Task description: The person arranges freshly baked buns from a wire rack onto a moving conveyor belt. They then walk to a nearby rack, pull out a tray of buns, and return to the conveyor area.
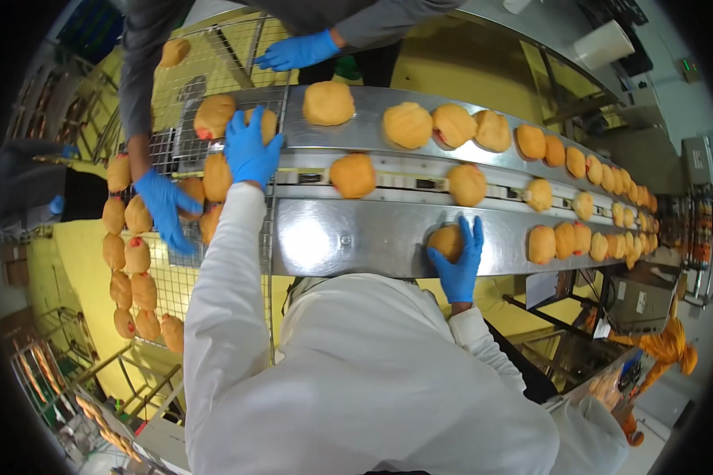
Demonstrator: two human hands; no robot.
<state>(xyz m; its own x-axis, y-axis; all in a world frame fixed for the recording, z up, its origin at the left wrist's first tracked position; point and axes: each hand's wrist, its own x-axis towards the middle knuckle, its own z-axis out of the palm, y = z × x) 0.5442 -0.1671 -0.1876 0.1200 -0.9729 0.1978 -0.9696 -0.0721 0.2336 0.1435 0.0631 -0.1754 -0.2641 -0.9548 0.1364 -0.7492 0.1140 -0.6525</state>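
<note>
My left hand (252, 149), in a blue glove, reaches to the right edge of the wire rack (174, 289) at the far side. Its fingers curve over a golden bun (267, 125), partly hidden by them. My right hand (459, 267), gloved too, grips another bun (445, 241) on the near metal ledge (380, 229) of the conveyor; thumb and fingers lie around its sides. Several filled buns with red filling showing sit in rows on the rack. On the moving belt, a bun (352, 176) lies between my hands, with another bun (467, 185) farther right.
Across the conveyor, a co-worker's gloved hand (301, 51) is over the rack's far edge; their other gloved hand (166, 207) reaches among the rack's buns. Buns line the far ledge (356, 131) and continue rightward. A white roll (606, 45) stands at back right. Trolleys (36, 368) stand at left.
</note>
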